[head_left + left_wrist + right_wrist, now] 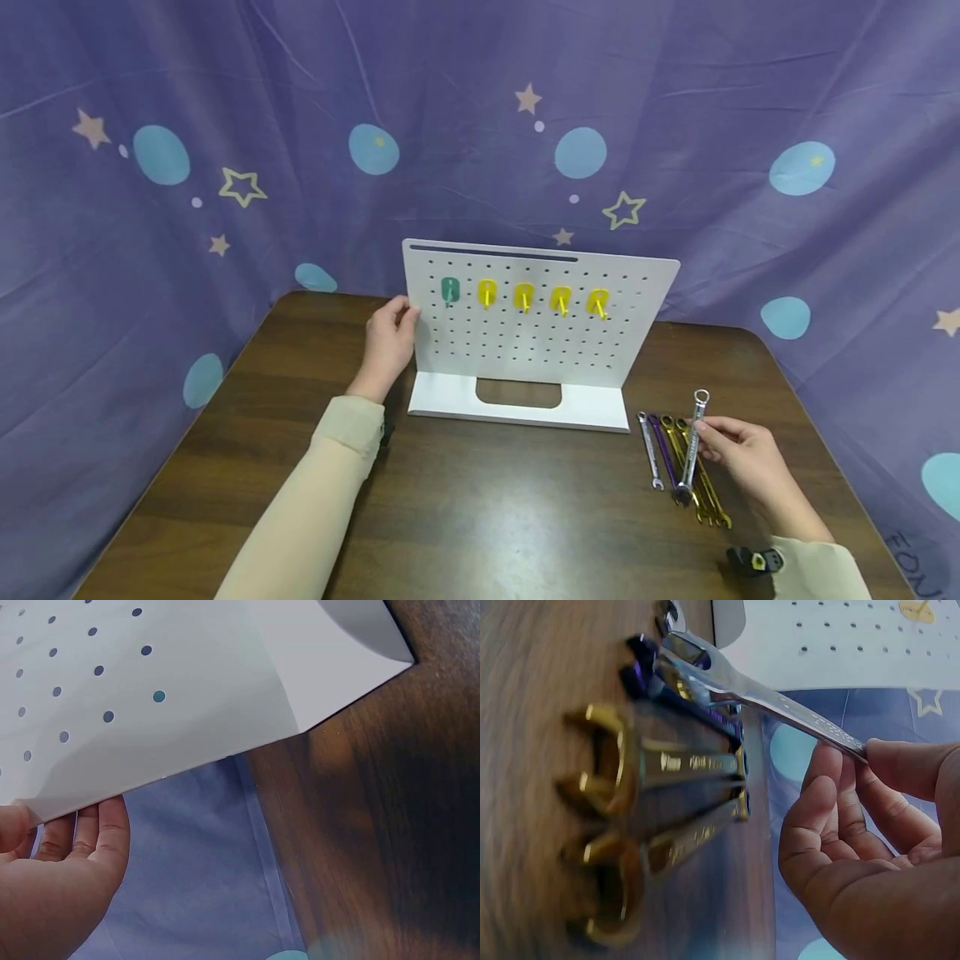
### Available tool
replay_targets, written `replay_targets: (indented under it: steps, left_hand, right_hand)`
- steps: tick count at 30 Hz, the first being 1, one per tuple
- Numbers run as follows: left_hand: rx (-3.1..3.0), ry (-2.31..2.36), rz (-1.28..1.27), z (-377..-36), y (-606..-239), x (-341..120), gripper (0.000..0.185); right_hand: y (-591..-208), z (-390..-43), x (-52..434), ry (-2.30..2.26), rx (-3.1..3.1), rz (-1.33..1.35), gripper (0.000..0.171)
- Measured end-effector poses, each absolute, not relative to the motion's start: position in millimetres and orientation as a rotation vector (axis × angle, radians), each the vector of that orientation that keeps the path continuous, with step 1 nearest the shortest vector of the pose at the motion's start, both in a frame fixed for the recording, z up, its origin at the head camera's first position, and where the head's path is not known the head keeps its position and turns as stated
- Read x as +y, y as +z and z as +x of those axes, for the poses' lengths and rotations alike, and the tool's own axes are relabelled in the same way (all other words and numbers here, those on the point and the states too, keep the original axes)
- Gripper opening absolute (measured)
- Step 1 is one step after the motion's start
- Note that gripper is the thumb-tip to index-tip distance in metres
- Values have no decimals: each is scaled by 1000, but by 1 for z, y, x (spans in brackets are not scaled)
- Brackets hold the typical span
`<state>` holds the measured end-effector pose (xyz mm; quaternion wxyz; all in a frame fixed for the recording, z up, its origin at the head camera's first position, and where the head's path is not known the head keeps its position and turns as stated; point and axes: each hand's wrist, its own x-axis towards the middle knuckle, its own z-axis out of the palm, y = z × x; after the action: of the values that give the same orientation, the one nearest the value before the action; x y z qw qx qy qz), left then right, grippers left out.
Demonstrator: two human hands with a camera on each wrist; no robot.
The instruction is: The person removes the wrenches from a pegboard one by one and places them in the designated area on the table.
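Observation:
A white pegboard (pixel 525 333) stands upright on the brown table (pixel 487 500), with one green hook (pixel 449 291) and several yellow hooks (pixel 542 298) in a row near its top. My left hand (pixel 390 337) holds the pegboard's left edge (pixel 161 776), fingers behind the panel. My right hand (pixel 738 454) pinches a silver wrench (pixel 692 450) by its shank (pixel 810 724), its ring end raised and its open end low over the others. Under it lie a small silver wrench (pixel 649 448), a purple wrench (pixel 663 448) and two gold wrenches (pixel 660 814).
A purple cloth with stars and blue dots (pixel 225 167) hangs close round the table's back and sides. The pegboard's flat white foot (pixel 450 400) juts toward me. A small black and yellow object (pixel 753 560) sits at my right wrist.

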<state>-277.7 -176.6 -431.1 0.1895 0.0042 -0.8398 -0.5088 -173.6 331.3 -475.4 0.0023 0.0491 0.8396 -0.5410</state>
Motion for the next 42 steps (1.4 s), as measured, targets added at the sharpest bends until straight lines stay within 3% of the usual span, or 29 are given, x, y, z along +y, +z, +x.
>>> replay_targets:
  steps: [22,42]
  left_hand:
    - [-2365,-1427,18,-276,-430,-178,19]
    - [-2361,-1441,12,-277,-432,-177,18]
  right_hand:
    - [-483,-169,378,-1432,2604,175,40]
    - [-482,-180,378,-1054,2714,90,28]
